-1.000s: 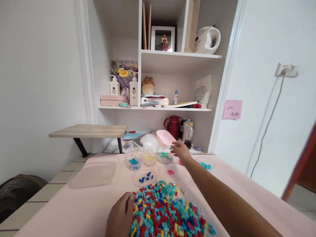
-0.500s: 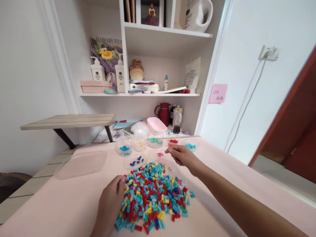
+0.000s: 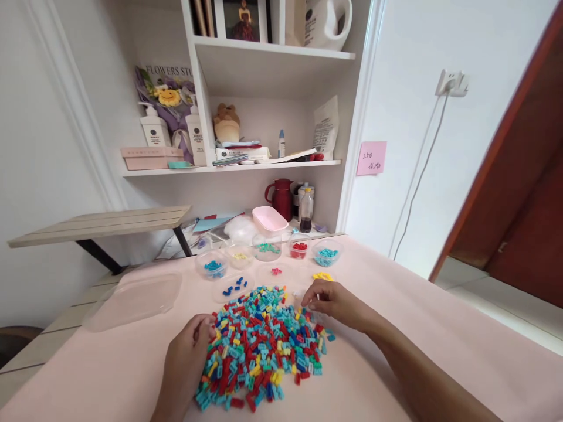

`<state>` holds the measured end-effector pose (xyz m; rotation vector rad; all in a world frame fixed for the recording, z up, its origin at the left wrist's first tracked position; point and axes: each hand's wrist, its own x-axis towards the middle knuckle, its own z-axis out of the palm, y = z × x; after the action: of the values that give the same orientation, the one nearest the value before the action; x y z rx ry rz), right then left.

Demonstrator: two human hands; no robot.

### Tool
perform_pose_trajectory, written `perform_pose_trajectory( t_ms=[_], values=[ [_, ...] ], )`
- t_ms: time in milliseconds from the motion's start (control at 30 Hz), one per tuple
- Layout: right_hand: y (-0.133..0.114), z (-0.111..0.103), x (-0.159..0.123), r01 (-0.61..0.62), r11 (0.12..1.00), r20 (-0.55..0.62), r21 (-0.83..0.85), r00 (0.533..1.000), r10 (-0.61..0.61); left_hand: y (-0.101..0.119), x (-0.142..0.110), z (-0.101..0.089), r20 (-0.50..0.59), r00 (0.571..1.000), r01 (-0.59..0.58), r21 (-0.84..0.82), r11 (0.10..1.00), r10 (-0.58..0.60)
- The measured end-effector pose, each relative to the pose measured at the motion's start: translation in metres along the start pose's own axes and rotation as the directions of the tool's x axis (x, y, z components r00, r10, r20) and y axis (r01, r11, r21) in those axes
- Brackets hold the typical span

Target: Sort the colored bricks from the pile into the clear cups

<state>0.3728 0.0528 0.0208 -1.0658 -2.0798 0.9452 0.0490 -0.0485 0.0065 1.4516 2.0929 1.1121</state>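
Observation:
A heap of small plastic building bricks (image 3: 259,346) in red, teal, yellow, blue and green lies on the pink tabletop. At its left edge rests my left hand (image 3: 187,349), fingers curled closed; whatever they hold, if anything, is hidden. My right hand (image 3: 336,302) hovers by the heap's back right edge, thumb and fingers bent and slightly apart, with nothing visible between them. Behind the heap, clear tubs hold sorted bricks: blue (image 3: 213,268), pale yellow (image 3: 240,257), green (image 3: 267,248), red (image 3: 299,249), teal (image 3: 326,255), dark blue (image 3: 235,286), pink (image 3: 276,271) and yellow (image 3: 323,276).
A clear lid or tray (image 3: 136,299) lies at the left. At the back stand a pink basin (image 3: 270,218), a dark red jug (image 3: 281,199) and a bottle of dark liquid (image 3: 307,211). A slatted wooden stand (image 3: 101,223) is at far left, below shelves.
My right hand has drawn back from the green brick tub to the heap's edge, uncovering the red and yellow tubs. My left hand has stayed by the heap. The camera view has shifted.

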Motion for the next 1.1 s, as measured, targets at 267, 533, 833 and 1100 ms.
perform_pose_trajectory(
  t_ms=[267, 533, 833, 1100],
  values=[
    [0.008, 0.002, -0.002, 0.086, 0.996, 0.145, -0.003, 0.986, -0.085, -0.003, 0.001, 0.001, 0.004, 1.0, -0.002, -0.028, 1.0, 0.002],
    [0.005, 0.008, -0.003, 0.137, 0.987, 0.177, -0.083, 0.977, -0.12, -0.003, 0.002, 0.002, -0.006, 1.0, -0.017, -0.027, 1.0, 0.017],
    [0.0, 0.014, -0.003, 0.115, 0.99, 0.165, -0.08, 0.981, -0.1, -0.002, 0.002, 0.002, -0.006, 1.0, -0.01, -0.007, 1.0, 0.009],
    [-0.002, 0.015, -0.001, -0.023, 0.985, 0.043, 0.172, 0.999, 0.016, 0.0, 0.002, 0.001, -0.032, 0.999, -0.028, 0.022, 0.999, 0.029]
  ],
)
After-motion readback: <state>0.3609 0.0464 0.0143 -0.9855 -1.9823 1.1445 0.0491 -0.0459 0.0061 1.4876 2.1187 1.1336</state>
